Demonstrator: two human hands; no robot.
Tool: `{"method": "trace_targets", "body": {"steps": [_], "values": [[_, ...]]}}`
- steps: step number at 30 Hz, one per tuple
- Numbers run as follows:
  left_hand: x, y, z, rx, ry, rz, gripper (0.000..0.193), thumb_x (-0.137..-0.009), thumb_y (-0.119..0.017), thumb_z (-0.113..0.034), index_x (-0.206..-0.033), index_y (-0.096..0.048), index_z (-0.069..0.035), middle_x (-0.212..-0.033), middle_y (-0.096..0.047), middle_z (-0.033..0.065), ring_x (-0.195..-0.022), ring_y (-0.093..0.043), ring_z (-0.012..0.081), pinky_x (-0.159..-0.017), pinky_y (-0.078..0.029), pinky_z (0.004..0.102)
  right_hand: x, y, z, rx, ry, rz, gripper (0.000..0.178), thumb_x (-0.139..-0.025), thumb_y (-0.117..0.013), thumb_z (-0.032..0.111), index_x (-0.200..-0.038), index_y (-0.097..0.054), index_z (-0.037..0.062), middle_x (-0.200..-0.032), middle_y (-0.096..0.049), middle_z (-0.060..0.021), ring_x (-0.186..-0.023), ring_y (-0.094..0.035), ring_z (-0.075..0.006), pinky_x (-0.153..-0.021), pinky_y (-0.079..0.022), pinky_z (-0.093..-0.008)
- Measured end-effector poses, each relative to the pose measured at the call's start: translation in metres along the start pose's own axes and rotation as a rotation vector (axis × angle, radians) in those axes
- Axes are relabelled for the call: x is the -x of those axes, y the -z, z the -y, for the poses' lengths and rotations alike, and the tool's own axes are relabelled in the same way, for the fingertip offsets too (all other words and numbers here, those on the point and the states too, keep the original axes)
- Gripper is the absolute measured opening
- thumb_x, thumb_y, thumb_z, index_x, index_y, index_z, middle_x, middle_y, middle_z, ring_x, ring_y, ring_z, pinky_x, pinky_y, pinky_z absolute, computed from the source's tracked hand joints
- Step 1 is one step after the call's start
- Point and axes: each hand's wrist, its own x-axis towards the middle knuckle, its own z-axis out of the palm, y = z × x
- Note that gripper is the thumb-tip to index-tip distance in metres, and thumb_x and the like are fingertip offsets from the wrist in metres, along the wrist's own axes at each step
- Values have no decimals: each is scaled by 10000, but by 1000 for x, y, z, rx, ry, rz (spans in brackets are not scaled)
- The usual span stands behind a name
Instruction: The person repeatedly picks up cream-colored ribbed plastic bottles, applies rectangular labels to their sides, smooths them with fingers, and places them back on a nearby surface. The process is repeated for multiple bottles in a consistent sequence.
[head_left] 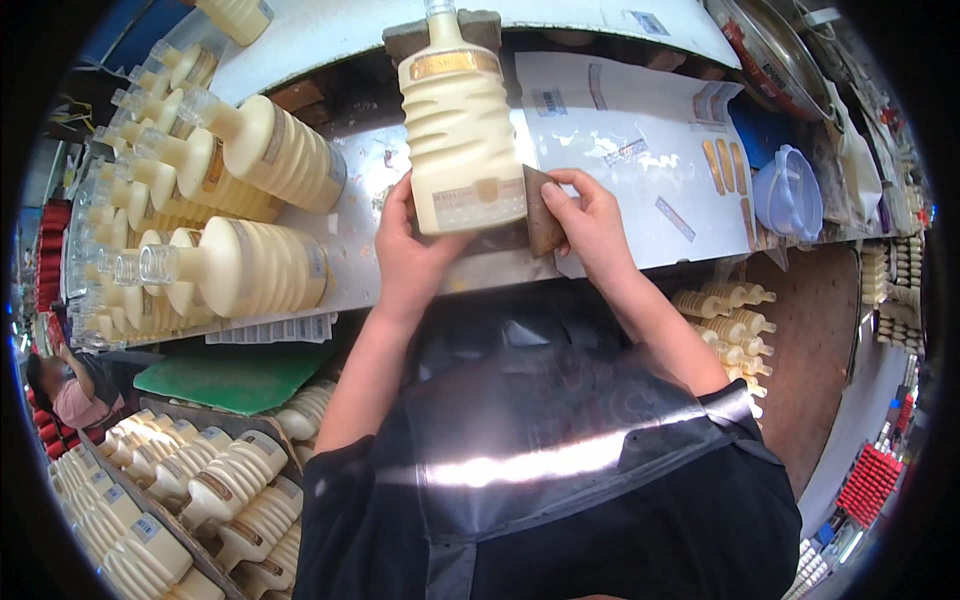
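We are holding a ribbed cream bottle in the fingers of our left hand and pinching a brown plate in our right hand

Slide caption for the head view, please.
Left hand grasps a cream bottle while right hand holds a flat brown piece beside its lower end; more bottles crowd the left.

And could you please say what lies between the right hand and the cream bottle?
In the head view, a flat brown piece lies there, held by the right hand beside the bottle.
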Motion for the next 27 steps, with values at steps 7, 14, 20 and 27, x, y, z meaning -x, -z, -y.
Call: {"method": "trace_targets", "body": {"steps": [7, 14, 20, 27], "values": [[-5, -5, -7, -2, -30, -36, 826, -758, -914, -143, -1430, -453, -6, -1355, -604, 141, -1256, -587, 234, -1090, -463, 381, -15, 6, 3, -100, 91, -30, 269, -1031, -619, 176, -1247, -692, 34, -902, -689, 8, -804, -615, -83, -795, -500, -232], [-8, 9, -56, -773, -516, -89, 842, -707, -935, -178, -1412, -506, -8, -1324, -611, 193, -1256, -573, 359, -1111, -424, 431, -10, 5, 69, -50, 126, 210, 334, -1032, -576, 281, -1165, -754, 32, -848, -616, 27, -695, -534, -35, -629, -449, -235], [-12, -18, -33, -614, -280, -34, 952, -750, -912, -200, -1517, -387, 8, -1399, -563, 196, -1262, -581, 366, -1104, -442, 437, -12, -1, 76, 227, 125, 265, 451, -1049, -549, 350, -1277, -673, -19, -851, -671, -16, -759, -591, -68, -672, -497, -264], [-12, -5, -36, -644, -434, -56, 866, -704, -935, -169, -1459, -533, -30, -1392, -538, 151, -1250, -557, 321, -1081, -454, 403, -17, 11, 41, 156, 185, 237, 458, -1049, -549, 342, -1318, -646, -16, -840, -718, -70, -739, -673, -158, -699, -545, -322]]}}
